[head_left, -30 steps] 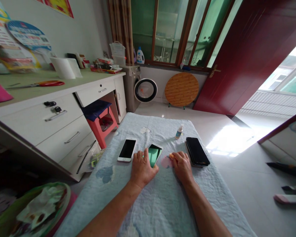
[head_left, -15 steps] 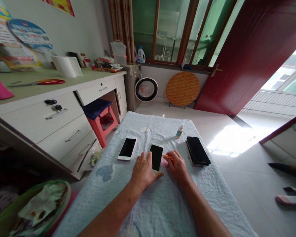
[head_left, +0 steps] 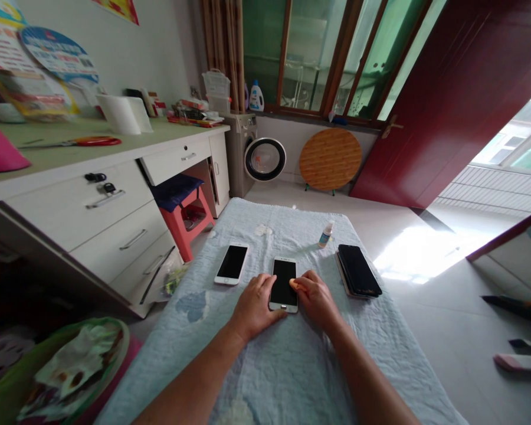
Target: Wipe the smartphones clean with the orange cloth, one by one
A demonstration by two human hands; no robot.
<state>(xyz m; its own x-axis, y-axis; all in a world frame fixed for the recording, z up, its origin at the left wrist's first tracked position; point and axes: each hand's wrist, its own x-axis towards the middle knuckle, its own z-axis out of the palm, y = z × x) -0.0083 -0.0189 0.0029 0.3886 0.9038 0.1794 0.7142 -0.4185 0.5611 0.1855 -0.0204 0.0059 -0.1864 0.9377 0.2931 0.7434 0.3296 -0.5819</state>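
Note:
A white phone with a dark screen lies flat between my hands. My left hand rests along its left edge, thumb at the bottom edge and apart from the fingers. Pinched in my right hand is a small orange cloth, touching the right side of the screen. Another white phone lies to the left. Beyond my right hand are a stack of dark devices and a small spray bottle.
A blue patterned cloth covers the table. Left stand a desk, a red stool and a waste bin. A washing machine and a round wooden tabletop are behind.
My right hand has moved the orange cloth onto the phone's right side. My left hand has shifted off the screen to the left edge, uncovering the phone's lower end. The view has shifted slightly.

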